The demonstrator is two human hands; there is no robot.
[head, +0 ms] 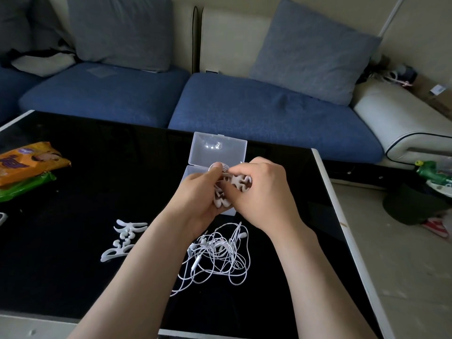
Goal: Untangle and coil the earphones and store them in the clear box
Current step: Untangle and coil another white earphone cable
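- Our left hand [198,195] is gripping coiled earphones [220,202] above the box [218,148].
- Our right hand [260,194] is pinching the winder [241,183].
- A tangle [220,254] is lying nearby.

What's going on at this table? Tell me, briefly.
A person is handling earphones. The left hand grips a partly coiled set, the right hand pinches a white winder against it, both over the open clear box. A tangled heap of earphones lies on the black table nearer the person, with spare winders to its left.
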